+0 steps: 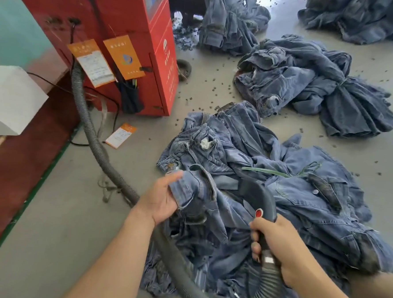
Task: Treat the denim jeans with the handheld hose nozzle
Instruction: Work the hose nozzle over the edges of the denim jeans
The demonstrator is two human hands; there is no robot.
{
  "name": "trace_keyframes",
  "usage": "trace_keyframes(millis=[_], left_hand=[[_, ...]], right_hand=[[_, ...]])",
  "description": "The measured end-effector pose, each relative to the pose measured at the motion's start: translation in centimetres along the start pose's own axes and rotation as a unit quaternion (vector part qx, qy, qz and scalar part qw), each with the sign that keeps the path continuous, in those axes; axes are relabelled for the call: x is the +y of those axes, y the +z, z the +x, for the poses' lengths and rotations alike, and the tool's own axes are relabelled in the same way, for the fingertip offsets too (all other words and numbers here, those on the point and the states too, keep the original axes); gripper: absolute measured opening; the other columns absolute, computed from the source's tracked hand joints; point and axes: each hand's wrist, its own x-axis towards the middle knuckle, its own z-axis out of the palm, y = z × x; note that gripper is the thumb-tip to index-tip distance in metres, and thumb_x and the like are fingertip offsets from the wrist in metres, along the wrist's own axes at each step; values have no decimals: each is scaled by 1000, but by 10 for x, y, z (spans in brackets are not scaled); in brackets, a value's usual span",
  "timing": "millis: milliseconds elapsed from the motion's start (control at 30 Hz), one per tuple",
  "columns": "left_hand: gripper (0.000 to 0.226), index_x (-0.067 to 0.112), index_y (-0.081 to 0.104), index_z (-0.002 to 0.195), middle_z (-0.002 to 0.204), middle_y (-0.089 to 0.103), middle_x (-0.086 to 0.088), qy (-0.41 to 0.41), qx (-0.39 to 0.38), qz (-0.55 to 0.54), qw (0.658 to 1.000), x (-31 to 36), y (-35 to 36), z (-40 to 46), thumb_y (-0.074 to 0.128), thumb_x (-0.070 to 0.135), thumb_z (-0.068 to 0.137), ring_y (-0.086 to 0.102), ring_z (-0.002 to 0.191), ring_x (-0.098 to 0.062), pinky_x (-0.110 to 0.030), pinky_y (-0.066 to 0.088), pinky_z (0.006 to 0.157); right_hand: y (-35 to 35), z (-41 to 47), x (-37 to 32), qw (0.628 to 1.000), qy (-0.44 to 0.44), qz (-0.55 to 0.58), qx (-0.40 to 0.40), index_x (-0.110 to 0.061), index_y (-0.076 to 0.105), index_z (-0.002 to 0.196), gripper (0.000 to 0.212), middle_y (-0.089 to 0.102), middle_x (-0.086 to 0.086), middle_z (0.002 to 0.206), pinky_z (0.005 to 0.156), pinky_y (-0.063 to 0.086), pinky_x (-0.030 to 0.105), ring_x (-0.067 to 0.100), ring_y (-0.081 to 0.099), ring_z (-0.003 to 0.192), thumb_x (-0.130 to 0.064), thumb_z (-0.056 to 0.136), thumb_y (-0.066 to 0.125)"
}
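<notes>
A person's right hand (277,241) gripped the dark handle of a hose nozzle (257,194), fingers (255,247) clamped round it just below a red button (258,213), with the nozzle's head pressed down onto a pile of jeans (247,165) on the grey floor (48,220). The left hand (162,197) held a folded edge of denim at the pile's near left side, thumb tucked under the cloth and fingers lying nearly straight along it. A ribbed grey hose (94,142) curved from the handle under the left forearm and ran back across the floor to a red machine (119,40) hung with orange tags (90,61). Another tag (121,135) lay on the floor by the machine. Three more heaps of jeans (310,82) sat farther off, one of them cinched at the middle with a tie, amid small dark specks scattered over the floor. A green strip (267,171) lay across the nearest pile.
</notes>
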Motion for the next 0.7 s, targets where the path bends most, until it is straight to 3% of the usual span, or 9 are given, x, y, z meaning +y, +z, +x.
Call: trace_keyframes(millis=[67, 133, 267, 300, 367, 433, 567, 633, 700], left_hand=[[26, -3, 65, 126, 124, 70, -20, 16, 11, 193, 981, 4, 16, 6, 53, 0, 103, 69, 113, -32, -45, 57, 98], [26, 8, 68, 120, 124, 72, -15, 10, 34, 301, 953, -1, 25, 10, 49, -3, 105, 68, 117, -30, -47, 52, 105], [25, 9, 65, 124, 110, 74, -18, -48, 45, 172, 983, -12, 26, 18, 46, 10, 107, 72, 95, -31, -45, 59, 85], [30, 9, 64, 130, 116, 73, -16, -51, 57, 163, 984, -16, 27, 18, 54, 23, 105, 71, 103, -31, -46, 57, 93], [72, 12, 62, 135, 131, 69, -10, -37, 87, 214, 972, -25, 32, 19, 82, 53, 80, 61, 125, -27, -47, 41, 113], [96, 14, 65, 127, 124, 73, -4, -33, 108, 279, 954, -35, 34, 19, 98, 58, 48, 62, 122, -24, -46, 43, 110], [35, 16, 74, 96, 91, 78, -2, -14, 243, 391, 887, -44, 16, 26, 90, 32, 69, 72, 89, -22, -39, 60, 79], [11, 13, 75, 91, 92, 78, -9, -4, 283, 348, 894, -43, 8, 29, 73, 21, 84, 70, 85, -25, -44, 59, 81], [14, 9, 75, 92, 89, 77, -14, -16, 267, 283, 921, -41, 3, 32, 61, 11, 94, 68, 82, -26, -41, 55, 76]], right_hand=[[3, -10, 2, 999, 3, -16, -38, -13, 45, 87, 20, 52, 12, 64, 46, 41, 32, 23, 44, 45, -3, 89, 62], [6, -17, 2, 997, 3, -33, -68, -14, 44, 88, 22, 52, 12, 65, 46, 41, 32, 23, 43, 46, -4, 88, 64], [11, -23, 7, 994, -2, -64, -88, -14, 45, 92, 21, 53, 13, 65, 45, 42, 32, 24, 45, 46, -6, 86, 64], [13, -22, 9, 994, -5, -66, -85, -13, 44, 93, 21, 52, 13, 64, 45, 41, 32, 24, 45, 45, -5, 86, 63], [17, -20, 12, 994, -8, -66, -82, -13, 44, 94, 20, 52, 12, 64, 46, 41, 33, 24, 44, 46, -5, 87, 61], [18, -20, 12, 996, -17, -50, -75, -13, 45, 93, 18, 51, 13, 64, 45, 41, 33, 24, 44, 47, -5, 88, 61], [4, -24, 9, 999, -37, -1, -36, -13, 46, 87, 20, 51, 14, 65, 44, 39, 33, 25, 43, 45, -4, 92, 63], [-3, -26, 7, 998, -48, -15, -31, -12, 46, 88, 18, 52, 15, 63, 44, 39, 32, 25, 44, 45, -5, 94, 62], [-8, -26, 7, 995, -66, -58, -36, -9, 46, 91, 16, 53, 15, 62, 43, 40, 30, 25, 45, 44, -6, 91, 62]])
